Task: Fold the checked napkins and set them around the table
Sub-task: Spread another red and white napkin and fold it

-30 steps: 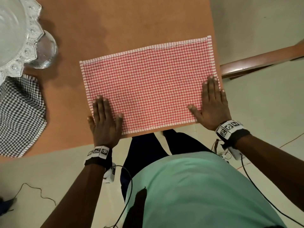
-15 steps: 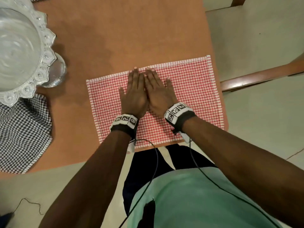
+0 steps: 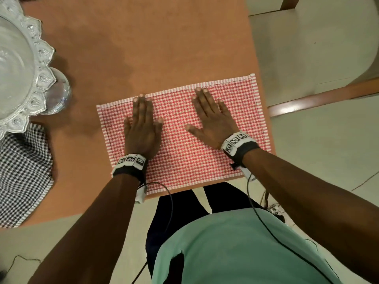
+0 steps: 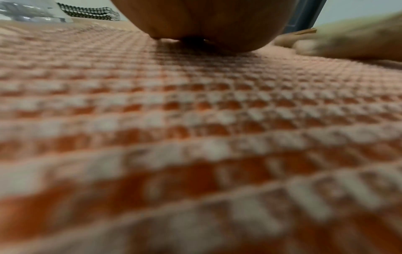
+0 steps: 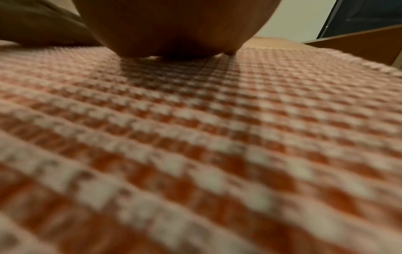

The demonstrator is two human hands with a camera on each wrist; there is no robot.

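A red-and-white checked napkin (image 3: 184, 152) lies flat as a rectangle at the near right corner of the wooden table (image 3: 143, 48). My left hand (image 3: 142, 124) presses palm down on its left half, fingers straight and reaching the far hem. My right hand (image 3: 211, 117) lies flat on the right half, fingers spread, thumb out to the left. Both wrist views show only blurred red check cloth (image 4: 195, 137) (image 5: 195, 137) under the heel of each palm. A black-and-white checked napkin (image 3: 22, 173) lies at the table's near left edge.
A large cut-glass bowl (image 3: 18, 78) on a glass foot (image 3: 57, 93) stands at the far left, partly over the black napkin. A wooden chair (image 3: 320, 95) stands right of the table. Cables hang from both wrists. Bare tabletop stretches beyond the red napkin.
My hands went from the napkin's near corners to side by side at its middle, and have now slid apart, left hand leftward and right hand rightward, flat on the cloth.
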